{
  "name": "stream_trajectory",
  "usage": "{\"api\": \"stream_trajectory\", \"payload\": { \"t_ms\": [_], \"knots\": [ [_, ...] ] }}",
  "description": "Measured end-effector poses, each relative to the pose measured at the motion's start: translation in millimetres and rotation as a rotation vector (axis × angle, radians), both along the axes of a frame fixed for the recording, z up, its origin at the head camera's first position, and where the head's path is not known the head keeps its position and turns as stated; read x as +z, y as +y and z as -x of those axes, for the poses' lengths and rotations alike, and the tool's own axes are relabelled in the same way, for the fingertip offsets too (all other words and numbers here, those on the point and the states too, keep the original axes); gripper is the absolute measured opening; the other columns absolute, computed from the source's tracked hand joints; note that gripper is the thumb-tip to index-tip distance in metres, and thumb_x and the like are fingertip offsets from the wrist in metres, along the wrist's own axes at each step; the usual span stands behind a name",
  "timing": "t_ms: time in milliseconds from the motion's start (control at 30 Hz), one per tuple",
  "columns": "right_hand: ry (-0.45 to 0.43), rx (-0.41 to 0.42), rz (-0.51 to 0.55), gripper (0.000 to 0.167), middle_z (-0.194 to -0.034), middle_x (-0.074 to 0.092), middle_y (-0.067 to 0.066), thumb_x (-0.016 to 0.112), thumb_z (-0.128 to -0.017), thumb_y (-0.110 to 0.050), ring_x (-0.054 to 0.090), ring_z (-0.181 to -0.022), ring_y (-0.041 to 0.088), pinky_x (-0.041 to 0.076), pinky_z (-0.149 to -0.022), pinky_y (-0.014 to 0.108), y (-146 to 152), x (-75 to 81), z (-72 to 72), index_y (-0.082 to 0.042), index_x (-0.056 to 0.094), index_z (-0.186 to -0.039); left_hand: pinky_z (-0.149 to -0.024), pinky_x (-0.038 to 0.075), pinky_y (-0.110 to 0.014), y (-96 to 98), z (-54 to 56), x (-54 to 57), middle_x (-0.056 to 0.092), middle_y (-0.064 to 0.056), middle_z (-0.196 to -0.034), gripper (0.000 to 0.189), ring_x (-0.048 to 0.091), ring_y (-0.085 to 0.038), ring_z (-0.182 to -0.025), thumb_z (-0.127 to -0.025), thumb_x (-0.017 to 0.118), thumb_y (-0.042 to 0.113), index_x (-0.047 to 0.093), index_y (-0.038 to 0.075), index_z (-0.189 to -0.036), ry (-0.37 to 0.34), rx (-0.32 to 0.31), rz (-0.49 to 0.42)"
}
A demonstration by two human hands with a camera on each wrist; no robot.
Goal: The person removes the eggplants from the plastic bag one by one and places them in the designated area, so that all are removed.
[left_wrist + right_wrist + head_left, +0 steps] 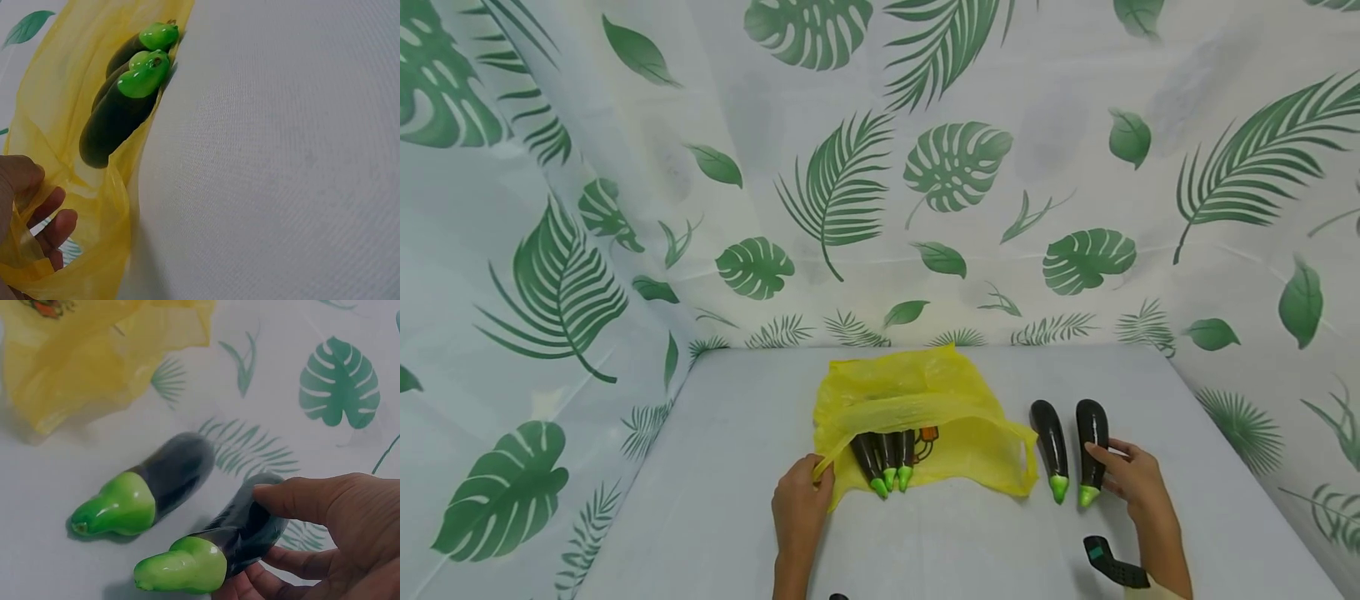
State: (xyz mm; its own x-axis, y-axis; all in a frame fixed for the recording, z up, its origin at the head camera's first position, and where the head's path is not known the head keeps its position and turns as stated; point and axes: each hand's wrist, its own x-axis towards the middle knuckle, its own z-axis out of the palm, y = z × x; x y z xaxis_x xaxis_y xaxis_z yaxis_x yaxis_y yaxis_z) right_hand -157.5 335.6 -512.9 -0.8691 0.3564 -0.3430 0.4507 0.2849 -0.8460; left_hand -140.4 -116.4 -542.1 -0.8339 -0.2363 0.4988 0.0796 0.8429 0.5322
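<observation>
A: What do the hands have hold of?

B: The left hand (803, 504) grips the yellow bag (917, 408) at the left side of its mouth, the film caught between thumb and curled fingers. The right hand (1131, 475) is part-closed round an eggplant (1092, 433), thumb on one side, fingers on the other.

A: Where does that eggplant lie?

B: Toward the right edge of the surface (715, 433), its green end pointing to the front edge. I can't tell whether it touches the surface or is slightly raised.

A: Anything next to it?

B: A second eggplant (1049, 442), just to its left, between it and the bag. No hand touches that one, and its green end points to the front edge too.

A: And the bag?

B: It lies flat near the middle of the back edge, mouth toward the front edge. Three more eggplants (887, 454) sit side by side in the mouth, green ends foremost, under the lifted upper layer. An orange and dark print (928, 435) shows beside them.

A: What stands behind?

B: A white cloth (955, 100) with green leaves, rising from the back edge.
</observation>
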Motion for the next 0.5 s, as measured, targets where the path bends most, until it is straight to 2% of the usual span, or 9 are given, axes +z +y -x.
{"api": "stream_trajectory", "payload": {
  "t_ms": [67,133,200,267,333,500],
  "knots": [
    [-0.008,-0.012,-0.013,0.080,-0.140,0.040,0.038,0.058,-0.093,-0.040,0.060,-0.085,0.007,0.054,-0.071,0.024,0.3,-2.7,1.4,0.013,0.028,-0.144,-0.053,0.042,-0.025,0.1,0.3,0.1,0.059,0.005,-0.065,0.005,0.049,-0.007,-0.057,-0.079,0.074,0.012,0.070,0.010,-0.080,-0.009,0.004,0.000],
    [-0.014,-0.021,-0.017,0.079,-0.140,0.040,0.039,0.059,-0.093,-0.039,0.063,-0.094,0.023,0.055,-0.073,0.026,0.4,-5.5,2.6,0.014,0.028,-0.144,-0.053,0.042,-0.025,0.2,0.5,-0.3,0.059,0.005,-0.065,0.005,0.050,-0.007,-0.057,-0.080,0.074,0.013,0.070,0.010,-0.080,-0.023,0.007,-0.004],
    [-0.021,-0.030,-0.009,0.080,-0.140,0.039,0.039,0.060,-0.092,-0.038,0.059,-0.107,0.037,0.055,-0.073,0.028,0.3,-8.5,3.5,0.015,0.028,-0.143,-0.053,0.043,-0.025,0.0,0.4,-1.1,0.060,0.005,-0.066,0.005,0.051,-0.007,-0.058,-0.080,0.074,0.013,0.070,0.010,-0.080,-0.030,0.005,-0.010],
    [-0.027,-0.033,-0.002,0.080,-0.140,0.038,0.039,0.060,-0.092,-0.038,0.051,-0.119,0.046,0.056,-0.074,0.029,0.3,-10.5,4.2,0.015,0.028,-0.143,-0.054,0.044,-0.025,-0.2,0.5,-2.4,0.060,0.005,-0.066,0.005,0.052,-0.007,-0.058,-0.080,0.074,0.014,0.070,0.011,-0.080,-0.037,0.004,-0.015],
    [-0.032,-0.026,0.003,0.080,-0.141,0.037,0.039,0.059,-0.093,-0.037,0.045,-0.125,0.048,0.056,-0.076,0.030,0.2,-10.8,5.1,0.015,0.027,-0.144,-0.054,0.044,-0.026,-0.4,0.5,-3.4,0.061,0.005,-0.066,0.005,0.053,-0.007,-0.058,-0.080,0.074,0.014,0.070,0.011,-0.080,-0.038,0.003,-0.017],
    [-0.046,-0.001,-0.006,0.079,-0.143,0.034,0.039,0.057,-0.094,-0.036,0.043,-0.128,0.048,0.056,-0.077,0.031,1.5,-9.4,9.0,0.014,0.024,-0.145,-0.054,0.045,-0.026,-0.1,1.8,-3.6,0.061,0.005,-0.066,0.005,0.053,-0.007,-0.058,-0.080,0.074,0.014,0.070,0.010,-0.080,-0.034,0.006,-0.011]
  ]
}}
